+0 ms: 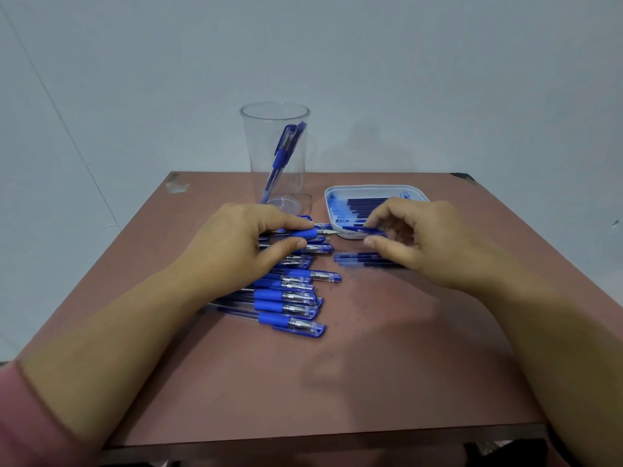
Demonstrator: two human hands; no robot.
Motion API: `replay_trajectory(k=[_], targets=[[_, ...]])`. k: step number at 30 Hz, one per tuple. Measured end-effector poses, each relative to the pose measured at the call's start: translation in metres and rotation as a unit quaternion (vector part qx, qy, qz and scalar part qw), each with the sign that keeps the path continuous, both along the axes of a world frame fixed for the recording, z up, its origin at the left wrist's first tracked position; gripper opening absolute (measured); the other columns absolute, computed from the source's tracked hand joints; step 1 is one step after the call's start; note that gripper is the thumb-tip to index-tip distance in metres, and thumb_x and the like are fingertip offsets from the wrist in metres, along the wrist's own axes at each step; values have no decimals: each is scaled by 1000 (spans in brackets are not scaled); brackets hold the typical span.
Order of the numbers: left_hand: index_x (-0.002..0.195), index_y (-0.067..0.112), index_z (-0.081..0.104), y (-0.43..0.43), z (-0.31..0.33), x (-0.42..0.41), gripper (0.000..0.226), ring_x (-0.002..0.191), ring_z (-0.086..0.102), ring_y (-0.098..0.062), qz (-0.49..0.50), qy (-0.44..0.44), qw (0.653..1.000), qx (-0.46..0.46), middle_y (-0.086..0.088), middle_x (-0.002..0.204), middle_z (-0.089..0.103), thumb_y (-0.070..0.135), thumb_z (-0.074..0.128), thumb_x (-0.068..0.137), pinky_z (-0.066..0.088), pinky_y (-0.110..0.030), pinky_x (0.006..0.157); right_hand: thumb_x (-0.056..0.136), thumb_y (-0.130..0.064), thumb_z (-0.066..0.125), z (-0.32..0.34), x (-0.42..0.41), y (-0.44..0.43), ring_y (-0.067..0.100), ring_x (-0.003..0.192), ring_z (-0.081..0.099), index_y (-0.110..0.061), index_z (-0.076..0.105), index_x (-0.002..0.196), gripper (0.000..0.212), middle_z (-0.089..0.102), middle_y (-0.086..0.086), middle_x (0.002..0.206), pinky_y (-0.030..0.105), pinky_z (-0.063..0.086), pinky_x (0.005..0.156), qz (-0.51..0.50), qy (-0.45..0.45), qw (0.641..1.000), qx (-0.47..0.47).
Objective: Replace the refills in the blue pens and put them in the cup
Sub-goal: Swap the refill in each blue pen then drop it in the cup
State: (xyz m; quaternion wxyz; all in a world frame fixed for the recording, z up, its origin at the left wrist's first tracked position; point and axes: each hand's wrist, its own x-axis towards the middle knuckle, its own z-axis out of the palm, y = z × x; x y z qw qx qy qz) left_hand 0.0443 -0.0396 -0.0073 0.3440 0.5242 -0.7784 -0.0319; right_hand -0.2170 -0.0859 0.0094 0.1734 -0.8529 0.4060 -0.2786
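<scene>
- I see the left hand [242, 244] pinching a blue-grip clear plastic pen [312, 233], its barrel hidden.
- Right hand [416, 246] pinches a slim blue piece [365, 230], too blurred to name.

The cup [256, 146] is clear, glossy plastic. The pens [290, 306] have clear plastic barrels, matt blue grips [273, 319] that look rubbery, and silvery metal tips [332, 232]; the cap [365, 229] is glossy blue plastic. The refills [364, 259] are thin, dark blue plastic tubes. The tray [371, 188] is smooth white plastic, ink-stained. The table [371, 365] is matt reddish-brown board, chipped at its far corners. The sleeve [30, 423] is pink cloth.
</scene>
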Motion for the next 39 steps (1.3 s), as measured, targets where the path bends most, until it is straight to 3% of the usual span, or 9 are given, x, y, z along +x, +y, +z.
replay_trajectory(k=[11, 18, 21, 23, 25, 27, 30, 35, 39], targets=[[111, 34, 72, 0, -5, -7, 29, 82, 68, -5, -24, 12, 1000, -13, 10, 90, 74, 41, 71, 83, 50, -29, 73, 82, -25, 75, -12, 24, 1, 8, 75, 59, -46, 60, 89, 27, 66, -12, 81, 20, 51, 70, 63, -56, 996, -24], [107, 23, 75, 3, -3, -10, 26, 86, 65, -2, -15, 17, 998, -57, 7, 93, 75, 23, 77, 81, 48, -13, 77, 83, -24, 75, -21, 35, 6, 16, 75, 65, -39, 67, 93, 20, 70, -4, 81, 41, 54, 73, 46, -123, 990, -46], [107, 23, 75, 3, -1, -12, 25, 85, 65, -2, -11, 28, 998, -60, 12, 94, 74, 29, 73, 83, 49, -18, 77, 84, -20, 74, -20, 39, 8, 8, 76, 66, -36, 67, 92, 19, 69, -17, 83, 28, 55, 74, 49, -168, 984, -32], [110, 24, 74, 5, 2, -16, 26, 89, 63, 0, -6, 38, 998, -58, 21, 95, 68, 31, 70, 86, 47, -12, 78, 87, -19, 70, -16, 42, 8, 3, 74, 65, -35, 64, 92, 19, 68, -20, 82, 18, 52, 72, 52, -189, 981, 11], [121, 26, 68, 7, 6, -20, 34, 98, 62, -1, 5, 14, 999, -45, 20, 104, 66, 38, 66, 89, 45, -11, 84, 90, -14, 67, -15, 42, 6, 8, 77, 67, -29, 63, 96, 16, 70, -9, 85, 21, 54, 74, 57, -214, 973, 61], [137, 25, 54, 11, 6, -20, 59, 113, 57, -6, 24, -44, 999, -11, 10, 122, 63, 58, 57, 88, 39, -15, 93, 90, -8, 64, -14, 40, 4, 16, 85, 70, -24, 62, 97, 17, 70, -2, 90, 29, 57, 81, 58, -251, 961, 99], [150, 21, 32, 21, 4, -14, 84, 132, 41, -13, 74, -127, 988, 40, 4, 146, 45, 74, 31, 85, 30, -23, 104, 90, -5, 63, -14, 33, 1, 12, 86, 67, -23, 62, 95, 19, 68, -3, 91, 28, 54, 82, 35, -280, 953, 107], [151, 17, 29, 52, -11, -2, 93, 139, 33, -15, 101, -185, 974, 82, 2, 153, 35, 79, 17, 83, 26, -32, 114, 91, -3, 60, 4, 27, -3, -3, 71, 59, -18, 60, 96, 16, 63, -5, 84, 14, 49, 68, -22, -330, 941, 78], [153, 22, 26, 63, -23, -2, 94, 144, 20, -9, 102, -168, 973, 122, 7, 158, 24, 81, 12, 82, 21, -37, 119, 92, -7, 59, 24, 36, -12, 14, 78, 58, -26, 56, 97, 20, 63, 1, 86, 33, 53, 79, -36, -349, 935, 54]])
